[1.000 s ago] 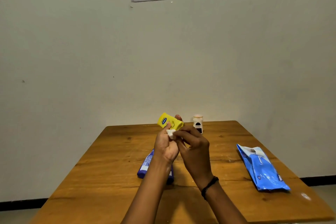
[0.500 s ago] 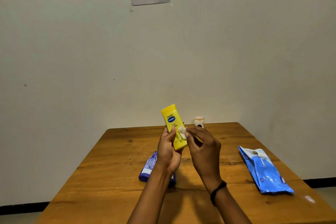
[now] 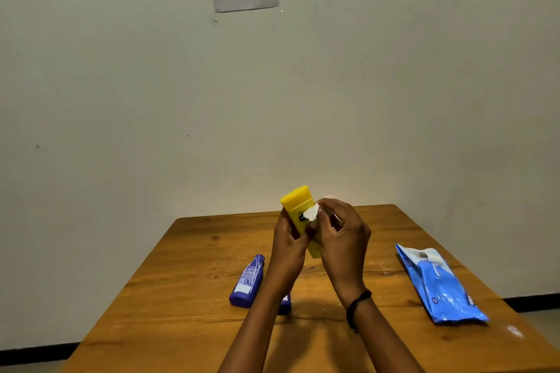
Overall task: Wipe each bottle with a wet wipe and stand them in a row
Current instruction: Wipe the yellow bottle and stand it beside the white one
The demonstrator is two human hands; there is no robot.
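Head view: left hand (image 3: 286, 247) clasps the upright yellow plastic bottle (image 3: 298, 211); right hand (image 3: 342, 239) pinches a crumpled white wet wipe (image 3: 311, 212) against it.

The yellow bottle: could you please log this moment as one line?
left hand: holds yellow bottle | right hand: wet wipe on it | purple bottle: lying on table

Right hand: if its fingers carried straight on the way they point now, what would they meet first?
The right hand points left, pressing the white wipe against the yellow bottle; wipe first, then bottle.
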